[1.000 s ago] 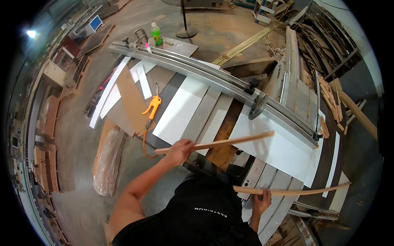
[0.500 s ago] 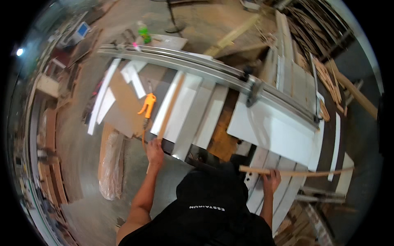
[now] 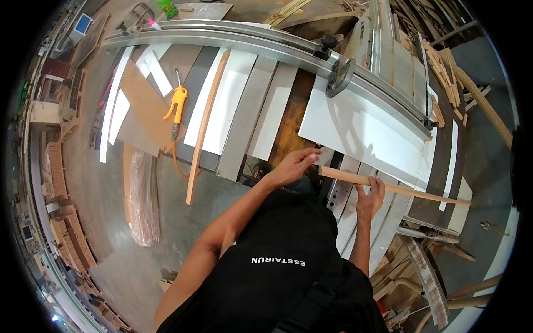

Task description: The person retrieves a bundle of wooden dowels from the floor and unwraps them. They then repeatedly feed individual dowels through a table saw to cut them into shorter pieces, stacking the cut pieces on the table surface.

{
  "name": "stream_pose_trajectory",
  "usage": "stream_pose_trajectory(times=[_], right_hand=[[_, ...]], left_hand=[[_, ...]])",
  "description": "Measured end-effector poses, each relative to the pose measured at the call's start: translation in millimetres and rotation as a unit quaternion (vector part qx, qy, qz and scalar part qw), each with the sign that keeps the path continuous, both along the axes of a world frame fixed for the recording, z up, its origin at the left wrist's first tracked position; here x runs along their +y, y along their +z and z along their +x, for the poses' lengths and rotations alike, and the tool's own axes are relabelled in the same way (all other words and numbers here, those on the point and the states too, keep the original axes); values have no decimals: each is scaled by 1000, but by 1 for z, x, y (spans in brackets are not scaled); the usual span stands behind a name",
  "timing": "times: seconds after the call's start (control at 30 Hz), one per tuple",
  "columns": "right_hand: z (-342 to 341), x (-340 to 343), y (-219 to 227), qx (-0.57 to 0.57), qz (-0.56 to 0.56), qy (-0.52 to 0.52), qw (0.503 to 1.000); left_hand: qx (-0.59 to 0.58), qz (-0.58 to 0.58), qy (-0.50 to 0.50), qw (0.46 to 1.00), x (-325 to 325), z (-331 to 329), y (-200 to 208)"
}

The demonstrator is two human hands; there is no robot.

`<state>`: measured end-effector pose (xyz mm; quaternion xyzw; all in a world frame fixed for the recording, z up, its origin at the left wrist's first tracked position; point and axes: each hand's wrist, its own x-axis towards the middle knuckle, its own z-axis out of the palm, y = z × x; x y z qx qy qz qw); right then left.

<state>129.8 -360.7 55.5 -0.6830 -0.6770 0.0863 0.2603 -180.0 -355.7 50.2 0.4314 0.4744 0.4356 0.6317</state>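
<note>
My right hand is closed round a long, thin wooden strip, which slants out to the right across the grey slatted table section. Just left of the strip's near end, my left hand reaches in with fingers stretched and thumb a little apart, holding nothing I can see. A second wooden strip lies at the left on a white panel, its lower end jutting past the panel's edge. Beside it rests an orange air blow gun with a hose.
A long metal fence with a black-knobbed stop crosses the far side. In front of it lies a large white board. A plastic-wrapped bundle sits on the floor at left. Scrap wood is piled at right.
My left hand has let go of the strip on the white panel and moved right to the other strip's end. My right hand still holds its strip, now slightly higher in view.
</note>
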Motion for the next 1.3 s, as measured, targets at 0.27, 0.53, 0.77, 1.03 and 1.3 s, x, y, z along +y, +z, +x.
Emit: stream_pose_trajectory(times=[0.27,0.53,0.77,1.03,1.3], right_hand=[[-7,20,29,30,67,8,997],[-5,41,76,65,74,-21,995],[-1,52,66,69,58,-15,996],[56,103,4,-13,-22,-34,999],[124,169,-51,-4,-4,-84,996]], left_hand=[[-210,-74,-33,974,8,25,23],[-254,-5,-22,967,27,31,79],[-178,-18,-29,983,51,31,76],[-93,-131,61,985,86,55,19],[37,-140,145,979,136,76,4]])
